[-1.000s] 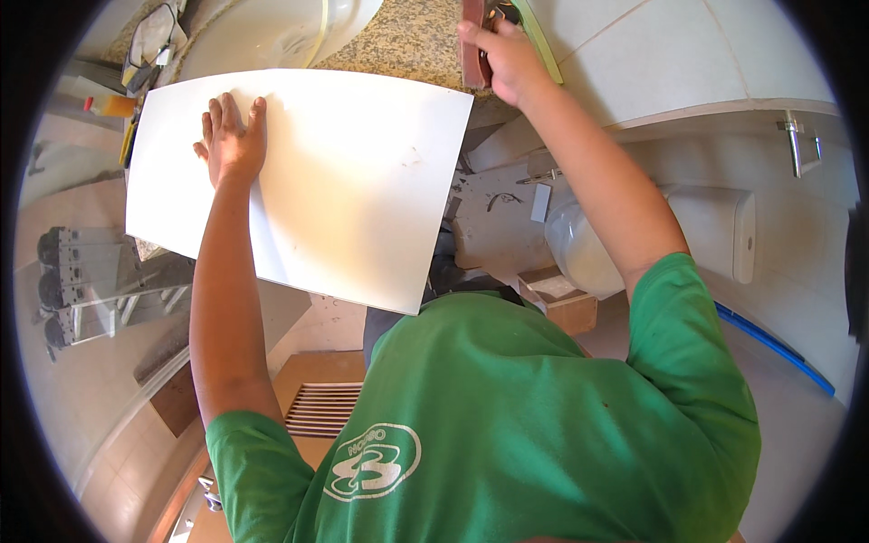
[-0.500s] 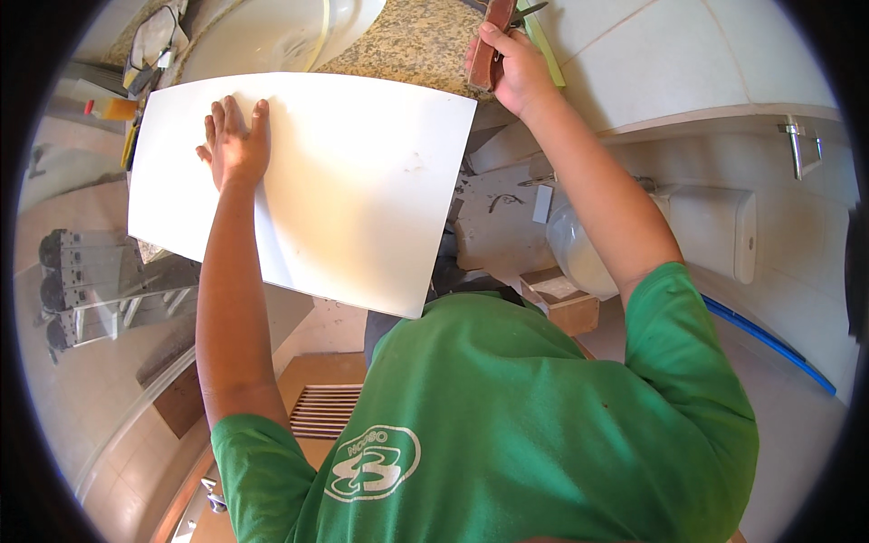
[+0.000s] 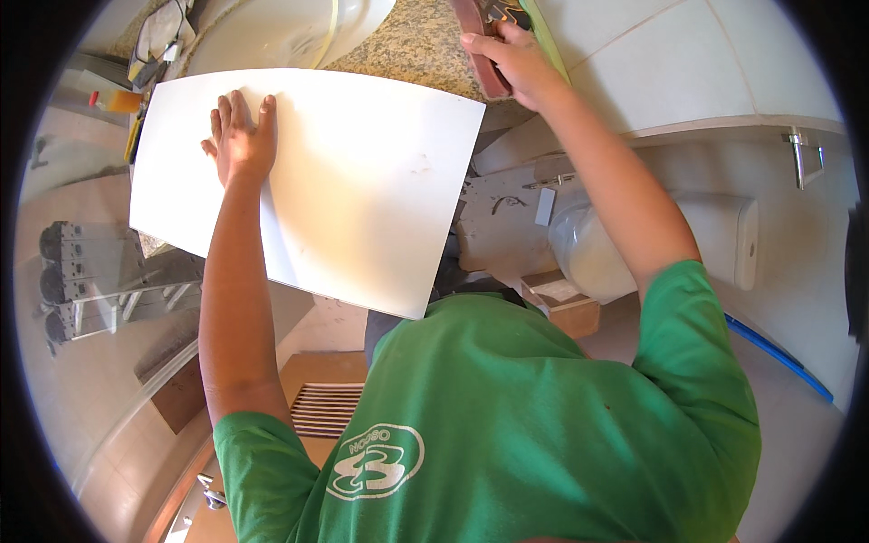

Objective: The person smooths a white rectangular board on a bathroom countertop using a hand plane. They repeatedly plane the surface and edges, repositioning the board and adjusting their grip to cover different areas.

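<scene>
The white panel lies under the left hand, which is spread flat on it near its far-left part and clasps nothing; the panel rests at the counter's edge and reaches back to the person's lap; the right hand, beyond the panel's far-right corner, grasps a reddish-brown bar, thumb laid across it, the other fingers partly hidden. Half a second ago the bar's far end leaned to the right, and now it leans to the left; the left hand keeps its place on the panel. Dark items and a yellow-green strip are just beside the right hand; the panel covers part of the granite counter and of the basin; an orange bottle is near the panel's left edge; the right forearm hides part of the toilet, with a wooden box near it.
</scene>
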`<action>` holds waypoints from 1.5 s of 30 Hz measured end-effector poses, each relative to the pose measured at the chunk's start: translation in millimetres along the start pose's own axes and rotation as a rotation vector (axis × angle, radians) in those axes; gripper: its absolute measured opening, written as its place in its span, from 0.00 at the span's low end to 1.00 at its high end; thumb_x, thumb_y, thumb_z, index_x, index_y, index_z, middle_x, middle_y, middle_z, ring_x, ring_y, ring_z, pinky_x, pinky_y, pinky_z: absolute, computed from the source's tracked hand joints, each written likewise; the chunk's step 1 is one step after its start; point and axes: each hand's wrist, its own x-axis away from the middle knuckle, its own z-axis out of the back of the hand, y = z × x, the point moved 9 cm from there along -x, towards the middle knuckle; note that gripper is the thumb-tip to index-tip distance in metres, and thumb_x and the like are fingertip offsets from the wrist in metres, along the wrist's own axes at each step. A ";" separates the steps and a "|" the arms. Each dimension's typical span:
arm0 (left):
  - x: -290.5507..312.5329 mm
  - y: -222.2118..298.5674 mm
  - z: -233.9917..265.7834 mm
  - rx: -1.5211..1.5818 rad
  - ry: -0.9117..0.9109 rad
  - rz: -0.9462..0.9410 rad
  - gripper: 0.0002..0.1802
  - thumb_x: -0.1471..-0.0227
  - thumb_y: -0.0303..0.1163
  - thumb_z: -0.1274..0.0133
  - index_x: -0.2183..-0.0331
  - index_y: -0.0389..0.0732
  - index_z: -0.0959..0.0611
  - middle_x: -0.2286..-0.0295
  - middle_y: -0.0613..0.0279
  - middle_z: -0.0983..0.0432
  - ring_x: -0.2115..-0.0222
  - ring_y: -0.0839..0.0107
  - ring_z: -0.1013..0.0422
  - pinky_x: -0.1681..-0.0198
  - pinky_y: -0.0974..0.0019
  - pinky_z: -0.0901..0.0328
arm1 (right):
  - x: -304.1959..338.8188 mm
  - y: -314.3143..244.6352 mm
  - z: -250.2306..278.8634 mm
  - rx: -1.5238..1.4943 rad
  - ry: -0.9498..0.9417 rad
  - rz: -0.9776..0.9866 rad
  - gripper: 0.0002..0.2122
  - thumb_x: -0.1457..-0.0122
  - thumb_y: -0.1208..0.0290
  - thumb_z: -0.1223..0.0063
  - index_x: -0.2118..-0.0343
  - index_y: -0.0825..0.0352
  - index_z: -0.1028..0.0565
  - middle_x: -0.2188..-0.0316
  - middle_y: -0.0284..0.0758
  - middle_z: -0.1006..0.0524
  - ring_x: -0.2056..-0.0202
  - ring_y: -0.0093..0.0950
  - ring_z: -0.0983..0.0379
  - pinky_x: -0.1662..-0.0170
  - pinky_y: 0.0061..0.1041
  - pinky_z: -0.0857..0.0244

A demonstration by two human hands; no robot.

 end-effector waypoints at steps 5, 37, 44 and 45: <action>2.3 2.1 1.9 -0.027 -0.030 0.012 0.45 0.36 0.67 0.68 0.29 0.49 0.45 0.28 0.61 0.56 0.27 0.63 0.61 0.27 0.40 0.69 | 25.6 -26.9 -19.5 0.752 -0.198 0.118 0.28 0.44 0.48 0.35 0.51 0.68 0.22 0.60 0.43 0.19 0.63 0.31 0.20 0.59 0.33 0.26; -11.9 -16.3 -17.2 -0.042 0.065 -0.013 0.39 0.34 0.62 0.70 0.29 0.56 0.45 0.28 0.70 0.55 0.27 0.67 0.58 0.27 0.41 0.66 | 12.1 -49.9 -116.2 1.055 -0.360 0.528 0.23 0.44 0.55 0.37 0.56 0.71 0.26 0.59 0.49 0.23 0.57 0.48 0.24 0.52 0.41 0.29; -10.3 -16.0 -16.8 -0.046 0.100 -0.040 0.39 0.34 0.62 0.69 0.29 0.56 0.43 0.28 0.69 0.54 0.28 0.67 0.58 0.27 0.42 0.65 | 26.9 -47.4 -96.3 0.997 -0.300 0.476 0.23 0.45 0.53 0.37 0.56 0.69 0.23 0.58 0.44 0.22 0.58 0.41 0.22 0.54 0.40 0.28; -10.0 -15.1 -15.9 -0.046 0.101 -0.042 0.39 0.34 0.62 0.69 0.29 0.56 0.43 0.28 0.69 0.54 0.28 0.67 0.58 0.27 0.42 0.65 | 27.7 -40.8 -92.6 1.034 -0.294 0.445 0.24 0.45 0.52 0.37 0.54 0.67 0.23 0.57 0.41 0.22 0.58 0.38 0.21 0.55 0.40 0.27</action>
